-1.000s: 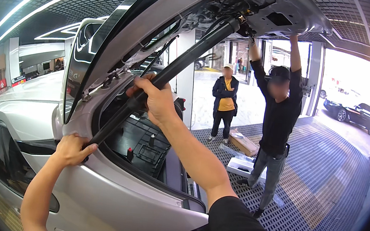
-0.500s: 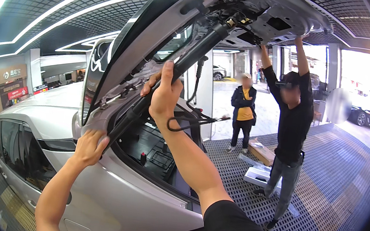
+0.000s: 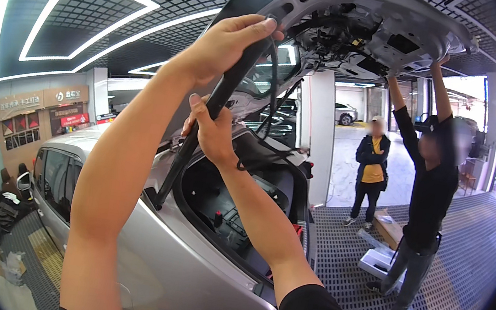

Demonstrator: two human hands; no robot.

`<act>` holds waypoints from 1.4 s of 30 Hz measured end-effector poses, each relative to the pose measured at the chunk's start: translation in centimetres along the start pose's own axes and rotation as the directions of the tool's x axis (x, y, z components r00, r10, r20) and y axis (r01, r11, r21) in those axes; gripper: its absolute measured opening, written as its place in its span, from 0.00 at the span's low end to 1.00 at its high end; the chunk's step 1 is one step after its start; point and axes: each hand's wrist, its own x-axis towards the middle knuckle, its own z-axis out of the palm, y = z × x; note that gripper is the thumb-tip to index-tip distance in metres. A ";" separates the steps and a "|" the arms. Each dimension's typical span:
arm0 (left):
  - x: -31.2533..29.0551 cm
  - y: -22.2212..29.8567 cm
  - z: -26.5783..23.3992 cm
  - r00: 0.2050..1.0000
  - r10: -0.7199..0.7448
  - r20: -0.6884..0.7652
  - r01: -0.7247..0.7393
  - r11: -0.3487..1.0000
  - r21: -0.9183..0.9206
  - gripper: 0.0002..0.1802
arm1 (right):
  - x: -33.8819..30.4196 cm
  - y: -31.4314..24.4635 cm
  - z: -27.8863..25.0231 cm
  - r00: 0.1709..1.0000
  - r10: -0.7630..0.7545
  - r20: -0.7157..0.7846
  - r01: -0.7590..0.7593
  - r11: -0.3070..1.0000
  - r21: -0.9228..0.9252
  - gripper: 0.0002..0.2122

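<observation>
A black tailgate strut (image 3: pixel 230 86) slants from the silver car's rear body up toward the raised tailgate (image 3: pixel 319 6). My left hand (image 3: pixel 228 47) is closed around its upper end, thumb lying along the top. Lower down, my right hand (image 3: pixel 213 131) wraps round the strut's middle, thumb up. The strut's lower end meets the body beside the boot opening (image 3: pixel 223 196). Its top end is mostly hidden by my left hand, so I cannot tell whether it touches the tailgate. A loose black cable (image 3: pixel 272 92) hangs beside the strut.
A person in black (image 3: pixel 434 181) holds the tailgate's far edge with both arms raised. Another person in a yellow shirt (image 3: pixel 374 169) stands behind. A cardboard box (image 3: pixel 388 230) and a white box (image 3: pixel 375 262) lie on the grated floor (image 3: pixel 334 307). Tailgate inner panel and wiring (image 3: pixel 353 40) are exposed.
My left hand has moved from the strut's lower end up to its top. The right hand still grips the middle. The strut's upper end now appears lower and left of the tailgate mount. The view has shifted.
</observation>
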 end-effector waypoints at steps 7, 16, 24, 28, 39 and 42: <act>1.1 0.1 0.4 0.996 -0.053 -0.069 0.061 0.991 0.123 0.22 | 1.2 -0.3 -2.3 0.990 0.113 0.084 -0.108 0.992 -0.066 0.19; 2.0 -0.8 1.7 0.968 0.057 -0.244 0.014 0.960 0.279 0.20 | -0.6 -1.6 -12.3 0.960 0.177 0.215 -0.244 0.907 0.344 0.19; 3.0 3.1 3.0 0.986 -0.165 -0.007 0.150 0.877 0.456 0.23 | 2.4 -6.3 -13.2 0.998 0.060 0.029 -0.066 0.818 0.572 0.19; 3.1 3.5 2.4 0.979 -0.182 0.089 0.106 0.834 0.542 0.25 | 0.9 -6.3 -9.6 0.971 -0.101 0.216 0.041 0.963 0.266 0.20; 4.3 5.9 3.8 0.932 -0.285 0.223 0.089 0.777 0.623 0.24 | 0.7 -7.1 -4.3 0.990 0.132 -0.053 -0.097 0.900 0.426 0.11; 4.0 5.3 3.8 0.960 -0.178 0.218 -0.015 0.742 0.671 0.22 | 1.0 -7.8 -4.5 0.984 0.179 0.000 -0.163 0.899 0.407 0.11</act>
